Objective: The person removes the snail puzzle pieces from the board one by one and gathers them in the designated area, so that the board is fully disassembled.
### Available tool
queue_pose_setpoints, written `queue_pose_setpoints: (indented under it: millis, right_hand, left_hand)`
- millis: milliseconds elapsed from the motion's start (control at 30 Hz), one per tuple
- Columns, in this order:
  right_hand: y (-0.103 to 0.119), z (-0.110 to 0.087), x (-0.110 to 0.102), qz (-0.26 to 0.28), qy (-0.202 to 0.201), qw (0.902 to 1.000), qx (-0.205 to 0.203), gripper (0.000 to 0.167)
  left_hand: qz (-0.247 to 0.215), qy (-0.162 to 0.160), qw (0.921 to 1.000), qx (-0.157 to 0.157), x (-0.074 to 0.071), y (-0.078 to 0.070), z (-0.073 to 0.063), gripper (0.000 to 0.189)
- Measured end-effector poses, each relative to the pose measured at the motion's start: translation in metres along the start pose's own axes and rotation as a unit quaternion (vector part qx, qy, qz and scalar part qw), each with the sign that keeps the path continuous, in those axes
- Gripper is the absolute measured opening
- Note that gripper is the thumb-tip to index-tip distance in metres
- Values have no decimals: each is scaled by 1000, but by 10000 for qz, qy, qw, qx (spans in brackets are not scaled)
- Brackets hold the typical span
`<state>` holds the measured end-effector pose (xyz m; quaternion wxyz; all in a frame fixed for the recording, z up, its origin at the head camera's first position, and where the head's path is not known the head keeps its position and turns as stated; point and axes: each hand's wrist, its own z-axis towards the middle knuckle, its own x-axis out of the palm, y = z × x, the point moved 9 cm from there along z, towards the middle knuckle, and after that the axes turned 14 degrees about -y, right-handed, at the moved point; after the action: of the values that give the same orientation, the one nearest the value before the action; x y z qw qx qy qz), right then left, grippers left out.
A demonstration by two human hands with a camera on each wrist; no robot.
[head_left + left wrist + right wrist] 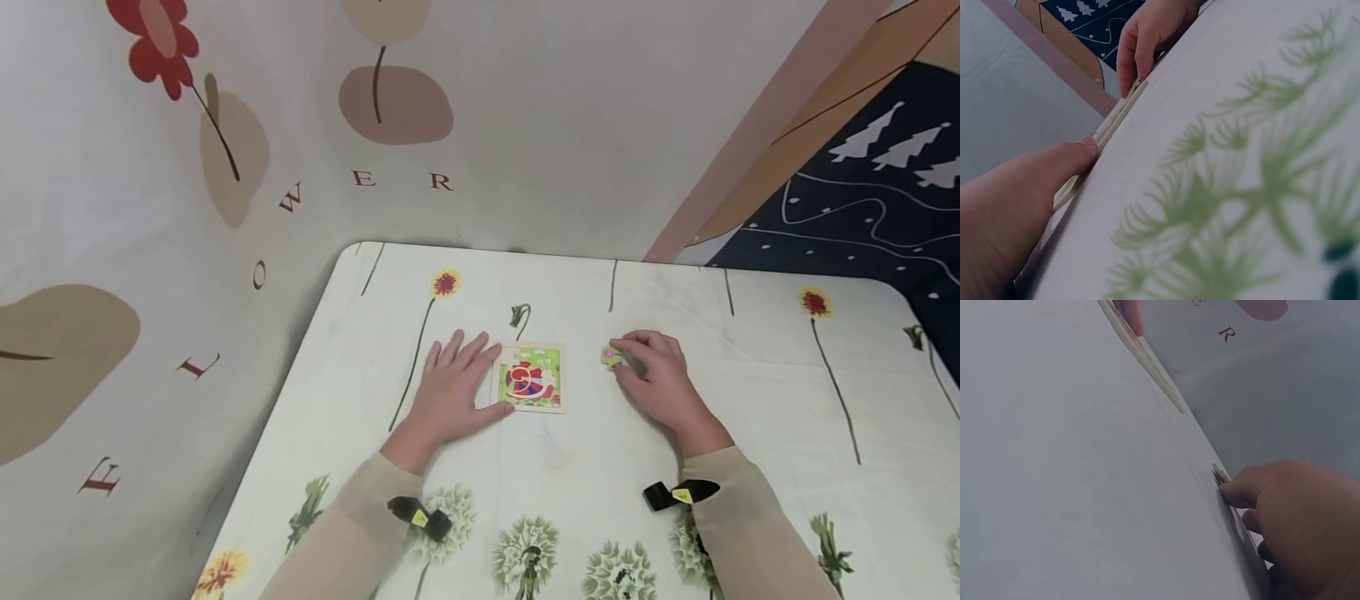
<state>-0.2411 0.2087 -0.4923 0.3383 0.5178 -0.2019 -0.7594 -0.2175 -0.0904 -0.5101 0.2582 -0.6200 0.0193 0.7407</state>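
Note:
A small square wooden jigsaw puzzle (529, 380) lies flat on the table, its picture a red, blue and white snail-like figure on green. My left hand (454, 392) rests at its left side with fingers spread, the thumb on the lower edge and the index finger by the upper left corner. To the right, my right hand (660, 375) pinches a green puzzle piece (611, 356) with a pink flower between thumb and fingers, apart from the board. Seen edge-on in the right wrist view, the piece (1217, 472) is close to the tabletop.
A white cloth with printed flowers and dandelions covers the table (765, 400). Behind and to the left rises a pale wall covering (562, 150) with printed letters and flowers. A dark blue cloth (855, 200) with white trees hangs at the back right.

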Motion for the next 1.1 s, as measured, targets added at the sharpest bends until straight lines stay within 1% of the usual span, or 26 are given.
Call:
queue_pose_setpoints:
  millis: [267,500,767,933,1100]
  right_hand:
    - [-3,1,2,5,-70,9999,122,41]
    - [-2,2,0,-29,-113,9998,185,40]
    - [-4,2,0,63,-135,9992,367,38]
    - [-2,3,1,112,-223,9990,360,39]
    - [8,5,8,204,-262,9991,273,38]
  left_hand:
    - [-15,65,10000,-66,0,1,-1,97]
    - [-8,7,10000,-33,0,0,0,97]
    - [-13,-3,10000,-20,1,0,0,97]
    - [-6,34,10000,-38,2,1,-1,97]
    - [34,38,10000,-43,2,1,0,97]
